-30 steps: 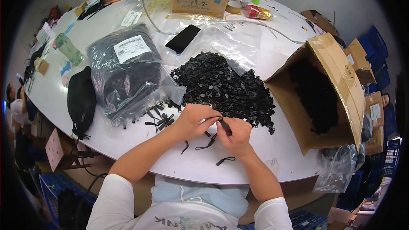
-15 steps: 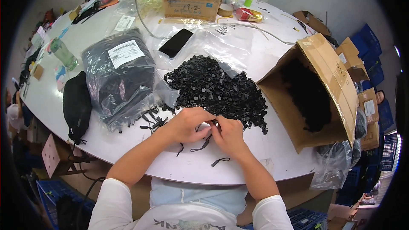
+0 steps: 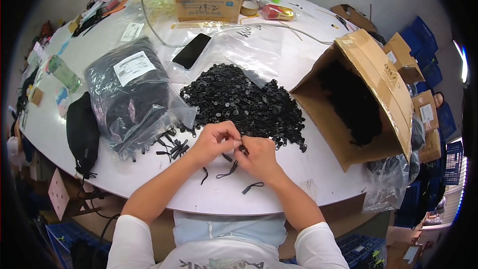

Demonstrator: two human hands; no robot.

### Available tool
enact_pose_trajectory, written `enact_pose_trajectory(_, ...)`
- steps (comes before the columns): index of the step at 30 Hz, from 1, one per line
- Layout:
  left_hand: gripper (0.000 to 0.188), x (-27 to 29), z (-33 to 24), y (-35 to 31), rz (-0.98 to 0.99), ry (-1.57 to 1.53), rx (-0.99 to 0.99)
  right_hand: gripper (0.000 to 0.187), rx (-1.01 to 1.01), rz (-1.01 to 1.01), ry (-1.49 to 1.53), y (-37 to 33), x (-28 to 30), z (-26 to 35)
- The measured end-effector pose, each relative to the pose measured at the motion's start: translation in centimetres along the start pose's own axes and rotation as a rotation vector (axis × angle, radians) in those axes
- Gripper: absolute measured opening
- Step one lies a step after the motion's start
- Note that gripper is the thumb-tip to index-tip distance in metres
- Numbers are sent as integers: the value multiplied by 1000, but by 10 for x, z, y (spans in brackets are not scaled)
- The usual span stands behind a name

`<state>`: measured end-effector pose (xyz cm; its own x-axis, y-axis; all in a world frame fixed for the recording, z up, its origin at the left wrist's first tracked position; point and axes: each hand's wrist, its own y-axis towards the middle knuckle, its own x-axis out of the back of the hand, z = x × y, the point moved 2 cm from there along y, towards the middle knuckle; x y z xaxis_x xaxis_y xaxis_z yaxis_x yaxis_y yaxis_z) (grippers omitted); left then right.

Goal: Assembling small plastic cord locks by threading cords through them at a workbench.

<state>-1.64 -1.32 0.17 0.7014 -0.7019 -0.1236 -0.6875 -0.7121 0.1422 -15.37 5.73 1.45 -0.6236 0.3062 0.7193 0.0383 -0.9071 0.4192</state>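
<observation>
While both hands pinch it, left hand and right hand, the small black piece hides its axis.

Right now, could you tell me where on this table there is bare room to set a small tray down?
Bare white table lies between the right hand and the open cardboard box, below the pile of small black parts. It is crowded around the left hand, by loose black pulls and the clear bag of black items.

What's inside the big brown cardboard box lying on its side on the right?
The tipped brown cardboard box holds a dark mass of black pieces against its back and lower wall. Single pieces cannot be told apart, and the deepest part is hidden in shadow.
</observation>
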Motion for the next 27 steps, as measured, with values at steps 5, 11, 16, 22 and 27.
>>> enact_pose_trajectory(5,16,-6,-6,-1,37,243,-109,17,14,-48,94,-2,-1,-6)
enact_pose_trajectory(11,11,8,-7,3,-246,352,-326,9,67,-100,117,-2,-2,4)
enact_pose_trajectory(16,8,5,-9,3,-122,604,-421,16,104,-57,67,-5,-6,2)
enact_pose_trajectory(22,16,16,-1,7,-31,541,-164,14,212,-153,11,-2,-5,-4)
enact_pose_trajectory(27,24,12,-12,12,127,591,-165,11,202,-114,47,-1,0,-10)
